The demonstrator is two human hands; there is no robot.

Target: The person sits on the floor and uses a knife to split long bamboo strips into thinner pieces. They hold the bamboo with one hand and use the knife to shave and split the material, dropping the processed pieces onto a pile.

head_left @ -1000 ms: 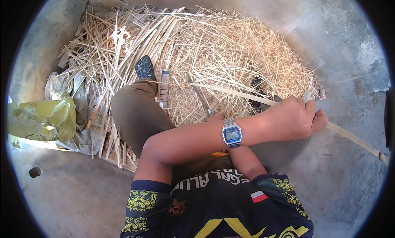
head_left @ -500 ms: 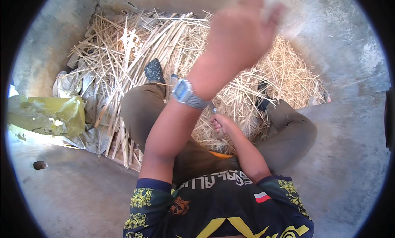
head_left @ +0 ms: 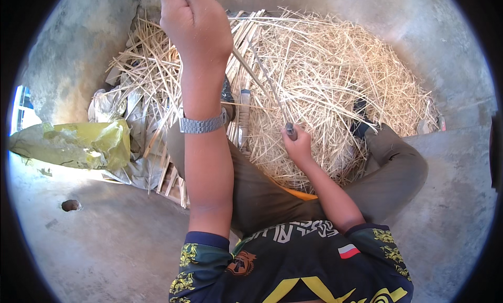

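My left hand [head_left: 196, 25] is raised at the top edge, a metal watch [head_left: 203, 123] on its wrist. Its visible fingers look pressed together, but the tips are cut off and anything in them is hidden. Low in front of me, my right hand [head_left: 298, 145] grips a knife [head_left: 291, 130] by its handle. The thin blade points up and away to the left, over the straw. Beside the blade, a pale split strip [head_left: 245, 63] slants out from behind my left hand; whether that hand holds it I cannot tell.
A heap of straw-like shavings [head_left: 335, 56] fills the space between my crossed legs and the curved concrete wall [head_left: 450, 56]. Loose bamboo-like strips [head_left: 152, 56] lie at the left. Near them are a yellow plastic sack [head_left: 78, 140] and a round hole [head_left: 70, 205] in the concrete.
My left hand has swung from the right of the top area to the left. My right hand has risen a little to the right, bringing the knife blade into plain view.
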